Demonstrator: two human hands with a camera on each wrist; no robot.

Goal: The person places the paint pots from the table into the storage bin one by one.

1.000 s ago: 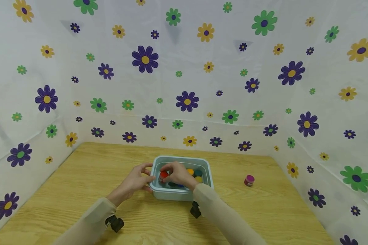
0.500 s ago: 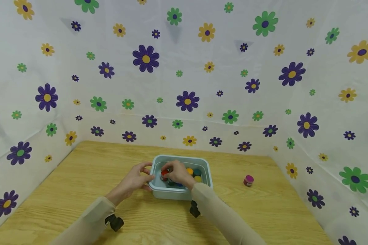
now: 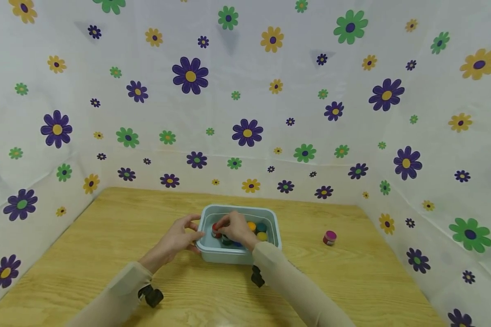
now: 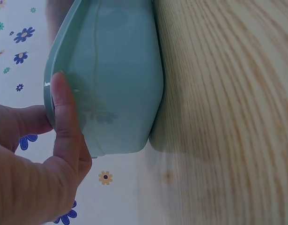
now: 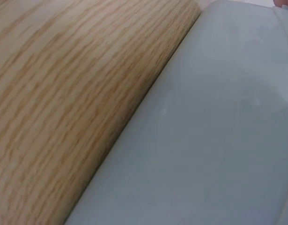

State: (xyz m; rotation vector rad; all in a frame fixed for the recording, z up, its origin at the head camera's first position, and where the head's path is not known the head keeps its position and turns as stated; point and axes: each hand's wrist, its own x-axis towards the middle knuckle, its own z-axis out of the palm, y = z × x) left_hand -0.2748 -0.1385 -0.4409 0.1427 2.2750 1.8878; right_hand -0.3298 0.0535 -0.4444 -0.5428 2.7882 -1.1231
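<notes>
A light blue plastic tub [image 3: 225,257] stands on the table with several small jars in it. My left hand [image 3: 176,240] grips its left rim; in the left wrist view, the thumb and fingers [image 4: 66,117] pinch the rim from both sides. Inside the tub, at its left end, my right hand [image 3: 238,228] holds a small red-lidded jar [image 3: 216,231] by its top with the fingertips. Dark green [image 3: 227,240], orange, teal and yellow lids [image 3: 262,236] show around that hand, which hides some jars. The right wrist view is mostly filled by the tub's outer wall [image 5: 195,131].
A small jar with a magenta lid [image 3: 329,237] stands alone on the wooden table [image 3: 311,281], right of the tub. A white cloth with printed flowers [image 3: 212,104] encloses the table at the back and both sides.
The right fingers and the red-lidded jar have shifted slightly inside the tub, and more of the jar's side shows. The left hand stays on the rim. The head view has moved a little.
</notes>
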